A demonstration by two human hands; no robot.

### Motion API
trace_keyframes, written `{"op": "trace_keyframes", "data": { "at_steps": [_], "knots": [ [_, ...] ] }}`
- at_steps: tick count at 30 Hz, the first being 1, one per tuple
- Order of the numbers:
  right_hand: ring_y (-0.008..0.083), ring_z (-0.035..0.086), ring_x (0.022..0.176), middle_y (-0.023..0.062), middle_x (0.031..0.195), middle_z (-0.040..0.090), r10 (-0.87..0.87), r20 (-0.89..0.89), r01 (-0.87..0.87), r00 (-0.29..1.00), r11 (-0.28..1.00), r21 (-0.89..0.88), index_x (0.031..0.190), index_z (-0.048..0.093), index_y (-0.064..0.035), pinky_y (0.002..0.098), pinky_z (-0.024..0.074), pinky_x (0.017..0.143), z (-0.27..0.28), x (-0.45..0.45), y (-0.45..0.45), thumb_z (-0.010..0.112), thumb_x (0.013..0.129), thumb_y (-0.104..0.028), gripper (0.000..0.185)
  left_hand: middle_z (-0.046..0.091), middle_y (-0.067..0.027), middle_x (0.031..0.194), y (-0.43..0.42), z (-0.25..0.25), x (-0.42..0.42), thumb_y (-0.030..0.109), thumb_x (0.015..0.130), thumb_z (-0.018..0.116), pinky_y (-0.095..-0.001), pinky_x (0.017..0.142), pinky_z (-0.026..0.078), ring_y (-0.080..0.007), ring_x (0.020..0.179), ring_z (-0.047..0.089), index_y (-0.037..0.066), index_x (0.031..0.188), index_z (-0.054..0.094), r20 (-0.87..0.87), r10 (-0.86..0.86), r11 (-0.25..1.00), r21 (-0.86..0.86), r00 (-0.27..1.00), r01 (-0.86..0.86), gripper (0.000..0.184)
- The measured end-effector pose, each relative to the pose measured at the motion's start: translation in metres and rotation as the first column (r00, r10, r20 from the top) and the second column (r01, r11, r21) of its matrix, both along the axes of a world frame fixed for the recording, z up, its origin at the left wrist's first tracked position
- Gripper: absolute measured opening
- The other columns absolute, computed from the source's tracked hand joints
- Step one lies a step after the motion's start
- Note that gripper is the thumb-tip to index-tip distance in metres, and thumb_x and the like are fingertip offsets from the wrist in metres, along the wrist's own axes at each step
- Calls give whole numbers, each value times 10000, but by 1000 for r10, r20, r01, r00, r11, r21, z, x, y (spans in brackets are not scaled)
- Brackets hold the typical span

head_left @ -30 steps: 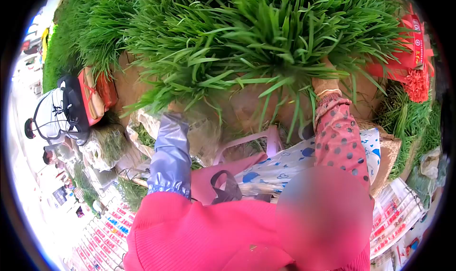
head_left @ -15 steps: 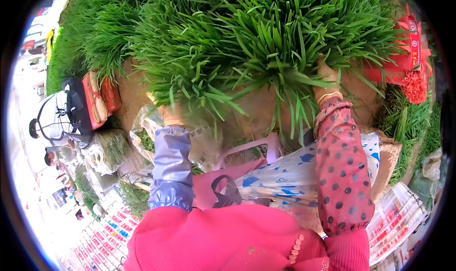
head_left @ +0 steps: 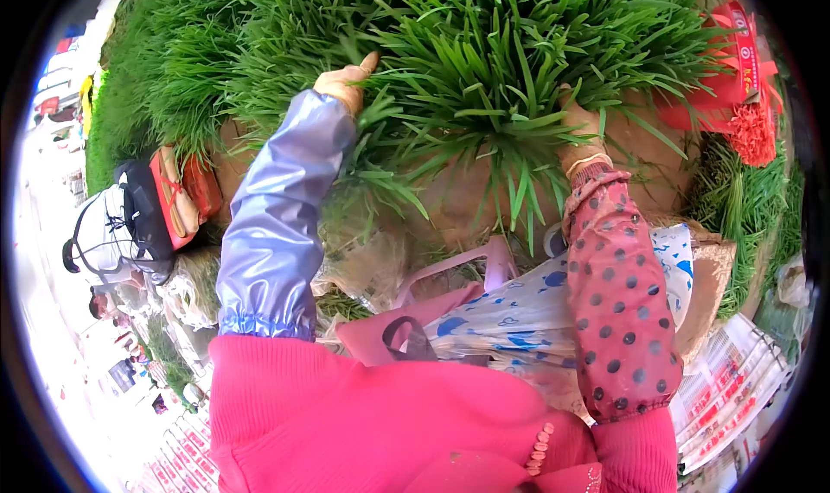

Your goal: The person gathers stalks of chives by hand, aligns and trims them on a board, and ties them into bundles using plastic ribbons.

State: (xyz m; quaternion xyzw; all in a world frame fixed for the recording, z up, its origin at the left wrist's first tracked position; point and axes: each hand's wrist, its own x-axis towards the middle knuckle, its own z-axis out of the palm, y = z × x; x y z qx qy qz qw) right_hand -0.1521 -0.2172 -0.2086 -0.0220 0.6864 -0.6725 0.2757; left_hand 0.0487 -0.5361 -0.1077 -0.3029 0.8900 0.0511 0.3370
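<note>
Grass-like green leaves, perhaps garlic chives (head_left: 484, 69), form a thick heap in front of me. My left hand (head_left: 344, 82), in a shiny lilac sleeve cover, is at the heap's near left part. Its fingers are curled, thumb side up, and a blurred tuft of leaves (head_left: 378, 117) comes out beside it. At the right of a fanned-out bunch, my right hand (head_left: 584, 128) presses in with fingers closed around leaves; the fingertips are hidden among them. A red dotted sleeve cover (head_left: 618, 294) covers that forearm.
Brown surface (head_left: 462, 199) shows under the leaves. Closer lie a pink plastic handle (head_left: 458, 264), a white bag with blue prints (head_left: 519, 320) and clear plastic (head_left: 367, 264). Left is a black-and-white bag (head_left: 130, 225); right, a red packet (head_left: 735, 69) and printed paper (head_left: 726, 389).
My left hand has moved forward and up from the near edge of the leaves, pulling some blades along. My right hand stays in nearly the same place at the bunch.
</note>
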Motion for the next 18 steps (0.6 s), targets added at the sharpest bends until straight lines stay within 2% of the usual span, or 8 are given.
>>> {"op": "trace_keyframes", "data": {
  "at_steps": [2, 4, 7, 10, 12, 16, 17, 18],
  "knots": [
    [308, 546, 1138, 83, 1289, 565, 41, -74, -35, 996, 996, 81, 1306, 483, -69, 435, 450, 951, 2, -1, 1, 458, 964, -363, 452, 623, -104, 1200, -12, -10, -7, 198, 910, 529, -380, 892, 499, -284, 1048, 631, 252, 1285, 541, -41, 77, 995, 72, 996, -74, 379],
    [316, 554, 1128, 101, 1273, 574, 88, -127, -70, 988, 988, 141, 1295, 493, -59, 432, 453, 946, 4, -2, 1, 474, 952, -372, 465, 673, -84, 1106, 27, 40, -34, 183, 886, 568, -374, 872, 509, -270, 1037, 639, 203, 1154, 652, 96, -189, 973, -117, 977, 200, 282],
    [327, 566, 1113, 128, 1249, 586, 163, -195, -120, 967, 969, 215, 1279, 508, -44, 427, 458, 939, 8, -3, -2, 498, 934, -386, 486, 673, -102, 1098, 61, 77, -62, 109, 853, 602, -367, 857, 517, -269, 1014, 651, 199, 1128, 665, 168, -280, 943, -134, 945, 303, 296],
    [339, 578, 1098, 155, 1225, 599, 272, -277, -173, 922, 926, 334, 1263, 523, -29, 422, 462, 931, 13, -2, -8, 522, 915, -400, 508, 696, -56, 1043, 22, -33, -53, 189, 835, 609, -369, 789, 543, -225, 945, 676, 204, 1047, 696, 365, -276, 939, -94, 889, 330, 230],
    [346, 586, 1089, 173, 1209, 607, 383, -347, -189, 856, 857, 480, 1252, 533, -20, 419, 465, 926, 18, -6, -8, 539, 903, -409, 523, 689, -132, 1008, 9, -52, -34, 88, 860, 576, -351, 750, 556, -219, 899, 673, -6, 1063, 635, -38, -364, 908, -238, 931, 346, 232],
    [370, 591, 1079, 215, 1177, 616, 412, -301, -158, 860, 776, 610, 1225, 553, 1, 420, 467, 924, 60, 4, -10, 566, 871, -438, 564, 619, -79, 1220, 61, 35, -58, 263, 792, 702, -360, 872, 520, -222, 1092, 616, 206, 1244, 559, 157, -204, 961, -155, 966, 228, 477],
    [383, 583, 1084, 230, 1170, 613, 375, -268, -147, 888, 782, 606, 1213, 558, 7, 426, 463, 929, 83, 10, -12, 570, 858, -453, 582, 559, -100, 1311, 80, 68, -64, 170, 762, 737, -358, 958, 471, -247, 1184, 557, 228, 1329, 491, 61, 68, 995, -78, 996, -63, 621],
    [409, 568, 1094, 261, 1156, 605, 295, -196, -126, 935, 796, 593, 1191, 568, 18, 438, 456, 939, 102, 13, -14, 577, 831, -483, 618, 533, -109, 1338, 88, 78, -50, 165, 768, 738, -361, 991, 445, -262, 1213, 529, 234, 1362, 458, -48, -137, 977, -173, 989, 127, 660]
  ]
}}
